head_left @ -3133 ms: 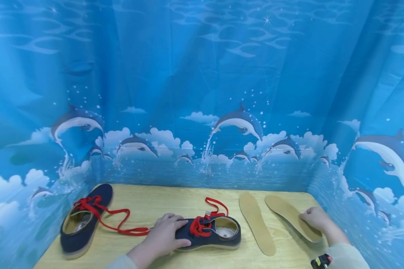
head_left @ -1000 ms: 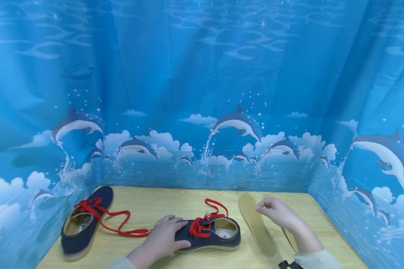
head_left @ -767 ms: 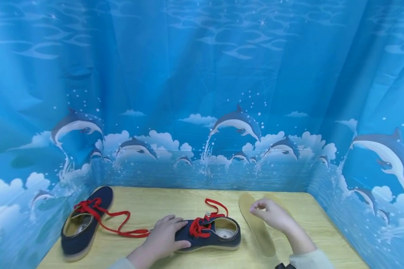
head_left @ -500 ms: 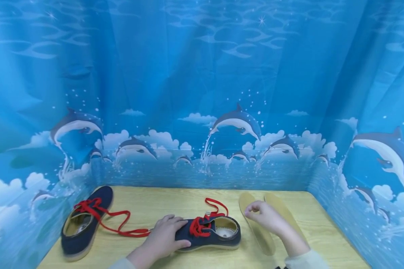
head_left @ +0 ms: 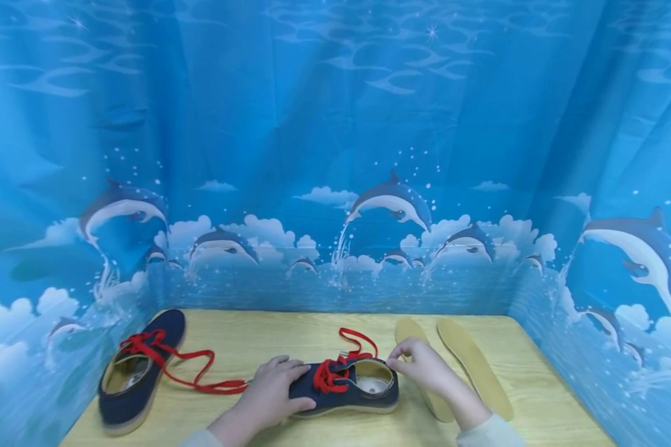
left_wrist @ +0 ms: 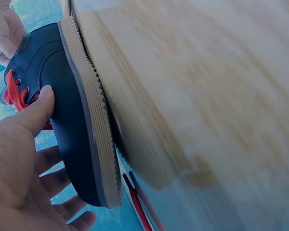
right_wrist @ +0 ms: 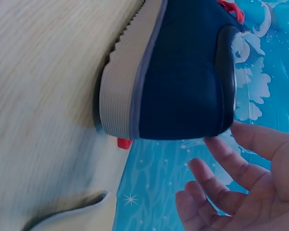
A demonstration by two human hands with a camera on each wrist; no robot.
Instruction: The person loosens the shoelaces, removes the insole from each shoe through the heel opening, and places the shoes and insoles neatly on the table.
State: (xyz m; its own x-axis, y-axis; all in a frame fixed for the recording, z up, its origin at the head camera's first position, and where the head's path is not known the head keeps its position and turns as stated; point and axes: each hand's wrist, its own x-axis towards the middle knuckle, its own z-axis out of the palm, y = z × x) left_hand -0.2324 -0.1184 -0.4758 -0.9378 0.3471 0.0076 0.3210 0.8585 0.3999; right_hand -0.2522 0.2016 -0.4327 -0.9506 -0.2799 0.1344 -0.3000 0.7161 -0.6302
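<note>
A navy canvas shoe with red laces and a pale ribbed sole lies on its sole, toe to the left. My left hand grips its toe part; in the left wrist view the thumb lies across the upper, with the fingers on the other side. At the shoe's heel, my right hand pinches the collar's back edge between thumb and index finger, while its other fingers curl loosely. Beneath the right hand and forearm lies one tan insole, partly covered. A second insole rests just right of it.
Another navy shoe stands at the table's left, its red lace trailing towards my left hand. The wooden table is enclosed behind and at both sides by a blue dolphin-print curtain.
My right hand has left the right-hand insole, which now lies flat and turned slightly, and has moved left over the other insole to the shoe's heel. The left hand stays on the toe.
</note>
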